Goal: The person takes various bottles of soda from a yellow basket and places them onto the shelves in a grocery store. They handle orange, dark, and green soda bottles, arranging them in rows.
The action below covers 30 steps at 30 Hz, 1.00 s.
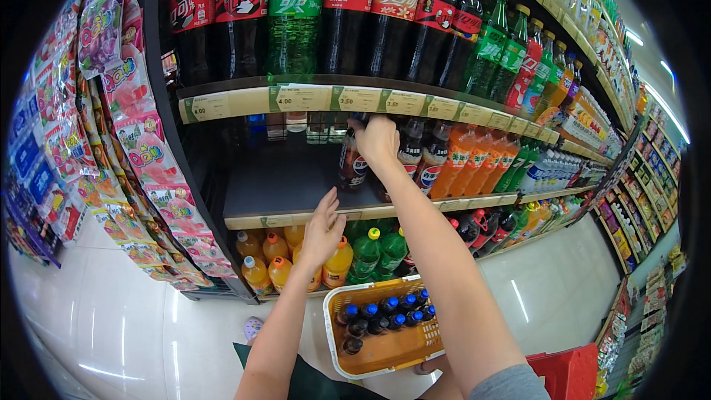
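Note:
On the middle shelf, my right hand [379,141] has its thumb and fingers around the top of a dark Pepsi bottle [352,165]. The bottle stands upright or nearly so at the end of its row, its cap mostly hidden by my fingers. My left hand [323,231] is held lower, fingers apart and holding nothing, just in front of the beige shelf edge [289,219]. More dark Pepsi bottles [431,158] stand to the right, partly behind my right wrist. Bare dark shelf surface [278,191] lies left of the gripped bottle.
Below me, a yellow plastic basket [383,364] holds several dark bottles with blue or dark caps. Orange drink bottles [338,266] fill the bottom shelf's left part. Large soda bottles [296,16] line the shelf above. Candy bags [147,150] hang at left; a red object [569,372] sits lower right.

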{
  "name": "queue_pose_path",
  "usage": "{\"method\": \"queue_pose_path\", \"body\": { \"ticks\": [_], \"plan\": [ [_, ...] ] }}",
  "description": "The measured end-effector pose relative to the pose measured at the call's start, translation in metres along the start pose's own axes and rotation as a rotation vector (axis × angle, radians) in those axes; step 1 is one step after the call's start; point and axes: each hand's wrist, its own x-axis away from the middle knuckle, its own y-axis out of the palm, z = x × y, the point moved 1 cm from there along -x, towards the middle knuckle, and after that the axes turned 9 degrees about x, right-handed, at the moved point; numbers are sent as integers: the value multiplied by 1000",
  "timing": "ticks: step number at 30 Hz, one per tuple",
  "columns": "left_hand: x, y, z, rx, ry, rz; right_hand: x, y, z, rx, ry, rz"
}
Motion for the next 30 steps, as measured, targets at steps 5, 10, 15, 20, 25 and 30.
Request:
{"method": "queue_pose_path", "body": {
  "ticks": [5,10,15,20,25,30],
  "plan": [
    [7,9,2,-12,-56,-31,-18,15,12,170,-12,-41],
    [4,10,-2,-7,-33,-46,-24,16,14,159,17,-56],
    [4,11,-2,-13,-33,-50,-3,2,11,69,6,-90],
    [14,11,-13,69,-19,-15,70,-23,13,-255,-214,62],
    [57,31,-13,-18,-146,-143,181,-12,84,-312,-206,-254],
    [112,49,-32,-326,-350,-566,312,23,176,-299,77,-505]
  ]
}}
